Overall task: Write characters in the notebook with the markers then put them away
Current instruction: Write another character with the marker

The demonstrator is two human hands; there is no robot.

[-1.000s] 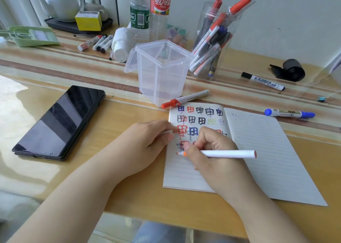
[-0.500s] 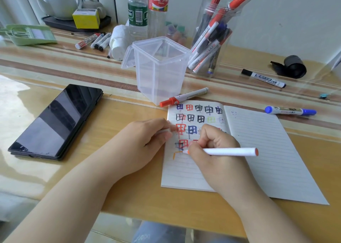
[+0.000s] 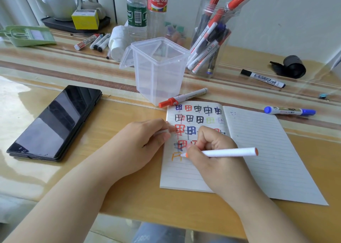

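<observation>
Two bare hands are working over the open lined paper notebook point(image 3: 258, 150), which is lying on the near right part of the glossy wooden table point(image 3: 129, 196). The right hand point(image 3: 212, 150) is pinching a slim white orange-tipped marker point(image 3: 227, 152) with curled fingers, its tip touching the left page beside a half-drawn orange character. The left hand point(image 3: 145, 143) is resting at the notebook's left edge, fingers curled around a small white cap point(image 3: 163, 131). Just beyond the notebook, a red-capped white marker point(image 3: 182, 97) is lying against a clear square plastic container point(image 3: 158, 69). A blue-capped marker point(image 3: 289, 111) is lying to the right, a black-capped whiteboard marker point(image 3: 263, 78) farther off. A clear round jar of markers point(image 3: 210, 40) is standing at the far side, and a black phone point(image 3: 55, 123) is lying to the left.
</observation>
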